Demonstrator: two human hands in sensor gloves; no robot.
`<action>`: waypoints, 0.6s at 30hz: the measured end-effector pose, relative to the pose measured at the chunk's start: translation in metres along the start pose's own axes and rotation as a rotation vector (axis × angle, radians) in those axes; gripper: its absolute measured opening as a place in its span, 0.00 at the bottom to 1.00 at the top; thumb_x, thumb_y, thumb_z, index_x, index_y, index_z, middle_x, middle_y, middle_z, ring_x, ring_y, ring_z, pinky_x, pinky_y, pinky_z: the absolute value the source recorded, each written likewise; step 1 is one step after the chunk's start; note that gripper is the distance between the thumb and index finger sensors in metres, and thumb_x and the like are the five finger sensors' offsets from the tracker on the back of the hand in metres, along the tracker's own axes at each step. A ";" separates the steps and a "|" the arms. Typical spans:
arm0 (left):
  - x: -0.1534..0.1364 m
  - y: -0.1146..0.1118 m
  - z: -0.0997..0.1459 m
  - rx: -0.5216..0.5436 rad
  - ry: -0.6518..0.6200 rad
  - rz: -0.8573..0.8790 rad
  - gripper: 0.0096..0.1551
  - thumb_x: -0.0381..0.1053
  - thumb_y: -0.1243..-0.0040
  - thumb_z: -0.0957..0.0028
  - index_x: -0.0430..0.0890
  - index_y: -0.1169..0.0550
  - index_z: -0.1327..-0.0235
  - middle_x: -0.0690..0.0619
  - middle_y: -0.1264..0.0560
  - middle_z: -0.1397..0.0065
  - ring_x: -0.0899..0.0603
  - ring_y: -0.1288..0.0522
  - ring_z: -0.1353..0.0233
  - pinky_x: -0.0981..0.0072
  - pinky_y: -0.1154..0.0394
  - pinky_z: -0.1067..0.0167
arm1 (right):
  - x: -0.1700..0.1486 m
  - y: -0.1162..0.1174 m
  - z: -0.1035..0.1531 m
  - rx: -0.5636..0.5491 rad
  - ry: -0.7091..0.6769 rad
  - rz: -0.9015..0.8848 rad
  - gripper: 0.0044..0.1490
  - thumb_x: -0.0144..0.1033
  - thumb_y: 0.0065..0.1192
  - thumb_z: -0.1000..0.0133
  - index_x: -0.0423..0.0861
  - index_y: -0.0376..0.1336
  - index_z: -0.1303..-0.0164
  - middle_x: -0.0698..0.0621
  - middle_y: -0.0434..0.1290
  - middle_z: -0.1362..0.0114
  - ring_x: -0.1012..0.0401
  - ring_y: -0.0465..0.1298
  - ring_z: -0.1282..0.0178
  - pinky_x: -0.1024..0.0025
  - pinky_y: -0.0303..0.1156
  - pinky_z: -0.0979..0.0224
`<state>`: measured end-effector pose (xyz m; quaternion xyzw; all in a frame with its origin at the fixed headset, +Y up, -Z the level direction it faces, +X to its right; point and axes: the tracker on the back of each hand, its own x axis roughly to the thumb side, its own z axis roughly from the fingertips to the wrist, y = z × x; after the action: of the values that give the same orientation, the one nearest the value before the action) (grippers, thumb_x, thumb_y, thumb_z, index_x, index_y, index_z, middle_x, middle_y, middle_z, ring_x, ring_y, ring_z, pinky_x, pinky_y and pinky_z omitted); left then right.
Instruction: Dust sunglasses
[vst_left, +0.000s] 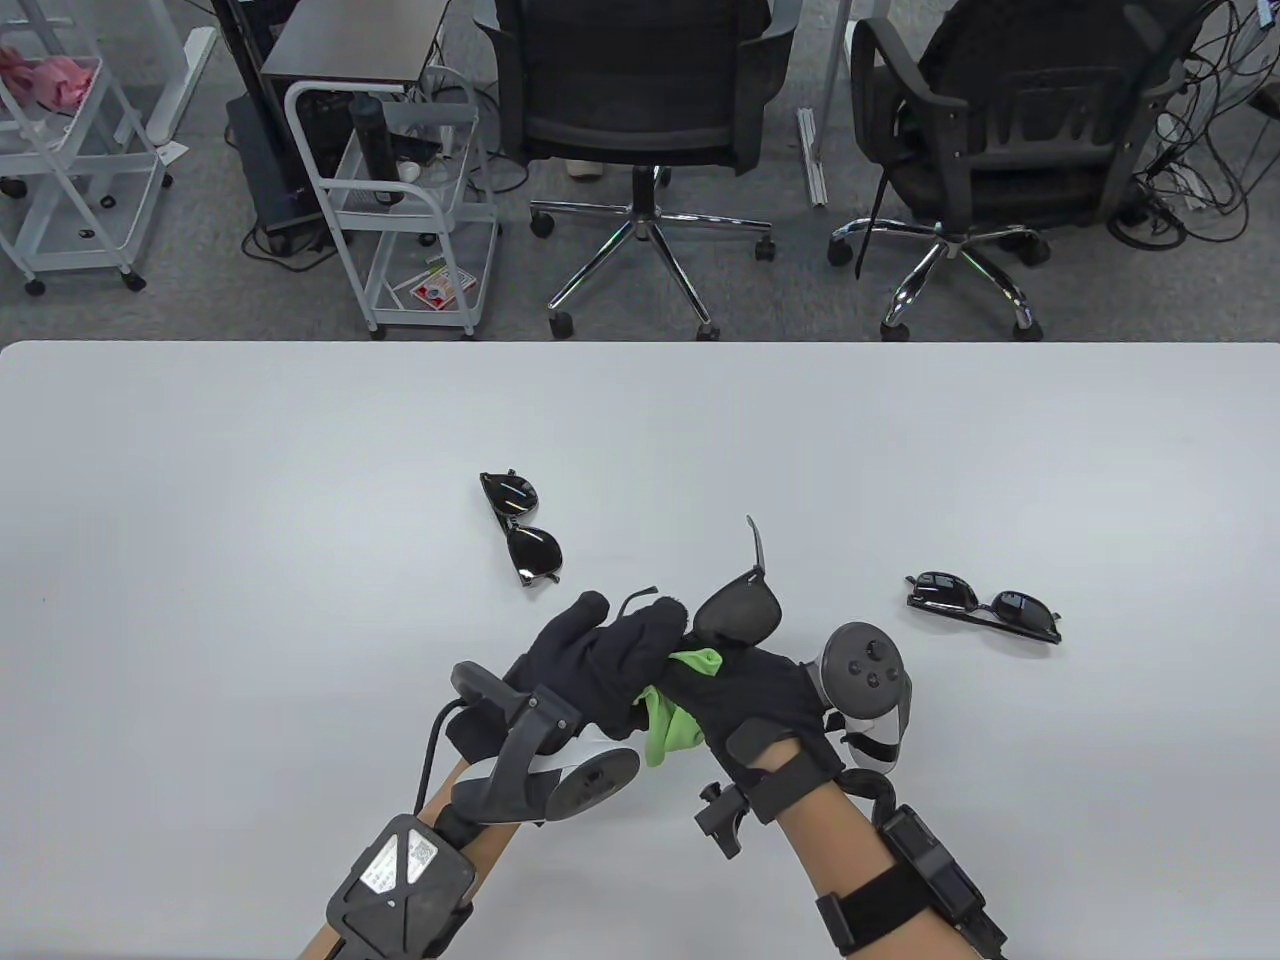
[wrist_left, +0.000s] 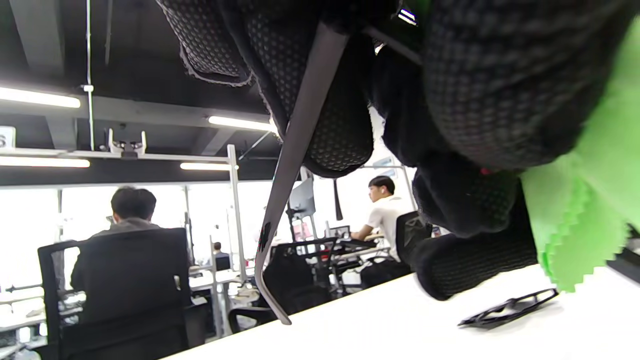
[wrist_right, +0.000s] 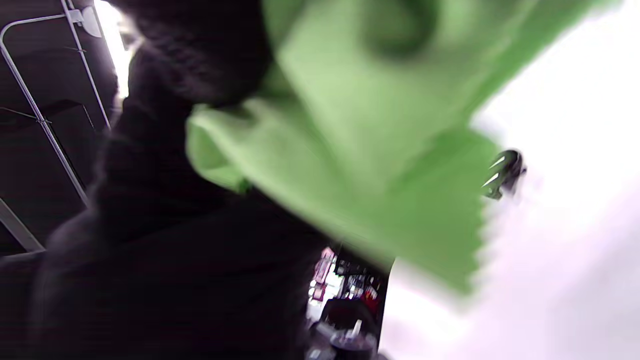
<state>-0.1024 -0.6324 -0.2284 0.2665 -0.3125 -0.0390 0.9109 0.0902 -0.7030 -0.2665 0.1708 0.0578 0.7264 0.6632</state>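
The right wrist view is blurred, filled by the bright green zigzag-edged cleaning cloth (wrist_right: 350, 150). Above the white table (vst_left: 250, 520), the left hand (vst_left: 590, 655) grips black-framed dark-lensed sunglasses (vst_left: 738, 608); the right hand (vst_left: 760, 700) presses the cloth against them, fingers hidden. Two similar spare pairs (vst_left: 522, 527) (vst_left: 985, 605) lie well apart. No writing is legible.

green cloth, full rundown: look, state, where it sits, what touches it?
The green cloth is a thin, bright lime microfibre-looking wipe with zigzag pinked edges, seen clearly in the left wrist view. It is crumpled and bunched between the left hand and right hand, above the table. A fold peeks out beside the lens of the held sunglasses; the rest hangs down between the hands.
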 end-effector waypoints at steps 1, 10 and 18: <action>0.000 0.000 0.000 0.002 -0.007 -0.024 0.61 0.67 0.24 0.77 0.55 0.37 0.26 0.64 0.25 0.30 0.64 0.11 0.43 0.61 0.26 0.27 | -0.001 0.001 -0.001 0.028 0.011 -0.016 0.27 0.41 0.71 0.50 0.44 0.73 0.43 0.50 0.82 0.39 0.49 0.83 0.40 0.36 0.66 0.31; 0.010 -0.005 -0.002 -0.019 -0.031 0.006 0.61 0.67 0.24 0.77 0.50 0.36 0.27 0.60 0.23 0.32 0.63 0.10 0.47 0.58 0.25 0.28 | -0.003 0.001 0.000 -0.112 0.047 0.127 0.25 0.50 0.81 0.56 0.48 0.75 0.56 0.55 0.84 0.51 0.55 0.86 0.52 0.41 0.70 0.32; 0.002 -0.008 -0.001 -0.040 0.030 0.082 0.62 0.68 0.24 0.77 0.50 0.35 0.27 0.59 0.23 0.32 0.63 0.10 0.48 0.58 0.24 0.29 | -0.007 -0.001 -0.003 -0.038 0.043 0.019 0.28 0.49 0.63 0.48 0.43 0.75 0.48 0.50 0.84 0.47 0.52 0.84 0.49 0.40 0.69 0.31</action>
<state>-0.0994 -0.6388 -0.2323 0.2356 -0.3085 -0.0038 0.9216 0.0904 -0.7098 -0.2704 0.1431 0.0569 0.7373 0.6578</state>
